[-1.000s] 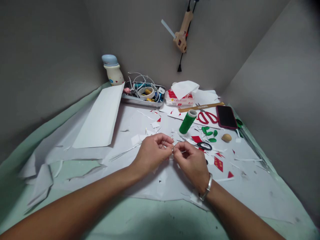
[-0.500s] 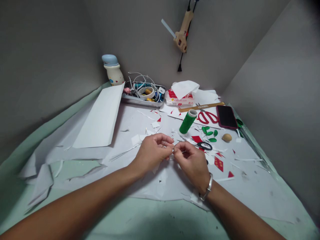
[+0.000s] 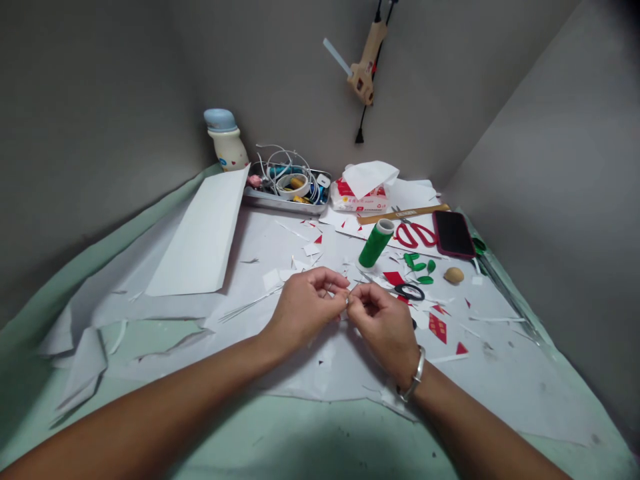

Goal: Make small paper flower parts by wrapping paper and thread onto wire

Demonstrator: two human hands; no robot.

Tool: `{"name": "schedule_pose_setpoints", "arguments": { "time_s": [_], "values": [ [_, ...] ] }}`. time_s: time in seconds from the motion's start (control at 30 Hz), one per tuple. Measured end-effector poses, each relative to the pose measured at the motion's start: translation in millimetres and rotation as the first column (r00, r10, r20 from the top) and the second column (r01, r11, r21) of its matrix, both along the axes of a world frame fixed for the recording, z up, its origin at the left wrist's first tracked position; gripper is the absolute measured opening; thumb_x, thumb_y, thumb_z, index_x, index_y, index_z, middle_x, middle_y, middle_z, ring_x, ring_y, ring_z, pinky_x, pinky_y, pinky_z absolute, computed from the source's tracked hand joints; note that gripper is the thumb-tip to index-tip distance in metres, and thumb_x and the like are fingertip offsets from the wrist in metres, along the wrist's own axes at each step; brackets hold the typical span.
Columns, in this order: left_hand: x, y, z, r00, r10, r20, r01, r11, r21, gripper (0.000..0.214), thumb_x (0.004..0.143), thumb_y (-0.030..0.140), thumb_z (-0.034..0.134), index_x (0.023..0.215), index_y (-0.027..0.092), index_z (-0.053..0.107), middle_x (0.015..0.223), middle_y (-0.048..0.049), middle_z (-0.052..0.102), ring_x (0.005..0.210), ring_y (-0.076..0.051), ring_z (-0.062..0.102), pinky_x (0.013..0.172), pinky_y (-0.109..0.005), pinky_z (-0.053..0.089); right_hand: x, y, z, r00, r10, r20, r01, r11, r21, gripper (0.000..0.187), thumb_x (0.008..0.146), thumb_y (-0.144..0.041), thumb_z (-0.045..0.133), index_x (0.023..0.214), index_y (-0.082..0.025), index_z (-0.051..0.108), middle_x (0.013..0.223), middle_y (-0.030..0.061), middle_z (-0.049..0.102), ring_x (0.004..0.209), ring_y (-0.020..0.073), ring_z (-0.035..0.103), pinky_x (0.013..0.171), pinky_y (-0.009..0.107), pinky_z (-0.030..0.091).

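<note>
My left hand (image 3: 307,303) and my right hand (image 3: 383,320) meet fingertip to fingertip over the white paper (image 3: 300,380). Both are closed in a pinch on something tiny and pale between them, too small to name. A spool of green thread (image 3: 376,245) stands just beyond my right hand. Partly covered by that hand are black-handled scissors (image 3: 410,292). Thin wires (image 3: 250,304) lie left of my left hand. Several green leaf-shaped pieces (image 3: 419,265) rest to the right of the spool, near a small tan rounded object (image 3: 454,275).
Behind are a metal tray (image 3: 287,202) of thread and tape, a tissue pack (image 3: 360,197), a wooden ruler (image 3: 405,214), red-handled scissors (image 3: 416,235) and a phone (image 3: 453,233). A folded white card (image 3: 200,240) stands left. A glue gun (image 3: 367,67) hangs on the wall. Red scraps (image 3: 437,328) lie right.
Both hands stay almost in place, with only slight finger movement at the pinch. Nothing else on the table has visibly moved.
</note>
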State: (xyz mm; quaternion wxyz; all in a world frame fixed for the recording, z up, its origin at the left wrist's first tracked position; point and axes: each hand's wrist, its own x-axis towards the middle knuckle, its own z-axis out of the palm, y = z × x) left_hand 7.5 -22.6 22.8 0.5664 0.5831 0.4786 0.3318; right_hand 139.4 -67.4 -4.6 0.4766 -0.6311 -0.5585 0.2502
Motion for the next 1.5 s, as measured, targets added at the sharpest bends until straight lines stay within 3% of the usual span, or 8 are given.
{"name": "schedule_pose_setpoints", "arguments": {
  "time_s": [0.37,0.87,1.13,1.5],
  "values": [
    [-0.7,3.0,-0.2,0.998,-0.004,0.062,0.01,0.996,-0.09,0.019,0.066,0.015,0.067,0.084,0.014,0.065,0.069,-0.0011,0.065,0.047,-0.008,0.054,0.045,-0.022,0.04,1.5,0.5,-1.9,0.998,0.024,-0.053,-0.025,1.0,-0.006,0.01,0.078,-0.025,0.057,0.071,-0.02,0.062,0.062,-0.0011,0.065,0.054,0.0128,0.056,0.054,0.024,0.044],
    [-0.1,5.5,-1.5,0.993,0.015,0.113,0.002,0.99,-0.142,0.019,0.066,0.012,0.067,0.084,0.013,0.064,0.065,0.0006,0.063,0.045,-0.006,0.052,0.042,-0.019,0.036,5.3,1.5,-4.3,0.957,0.097,-0.273,-0.12,0.99,-0.069,0.012,0.079,-0.029,0.061,0.072,-0.019,0.06,0.062,-0.0027,0.061,0.056,0.0118,0.051,0.055,0.024,0.041],
    [0.6,6.8,-3.8,0.991,0.025,0.131,-0.002,0.985,-0.174,0.019,0.065,0.01,0.067,0.084,0.014,0.064,0.061,0.0009,0.062,0.044,-0.006,0.05,0.041,-0.019,0.035,8.2,4.3,-7.0,0.914,0.117,-0.389,-0.173,0.979,-0.111,0.008,0.078,-0.025,0.06,0.075,-0.019,0.061,0.065,-0.0015,0.064,0.057,0.0126,0.055,0.055,0.024,0.044],
    [-0.8,4.5,1.0,0.998,-0.002,0.057,0.007,0.996,-0.09,0.018,0.069,0.014,0.067,0.086,0.013,0.065,0.068,-0.0008,0.064,0.046,-0.007,0.054,0.043,-0.02,0.039,5.1,2.4,-5.3,0.969,0.058,-0.239,-0.081,0.992,-0.091,0.012,0.079,-0.029,0.06,0.074,-0.019,0.062,0.063,-0.0013,0.065,0.057,0.0138,0.055,0.056,0.025,0.044]
  ]
}}
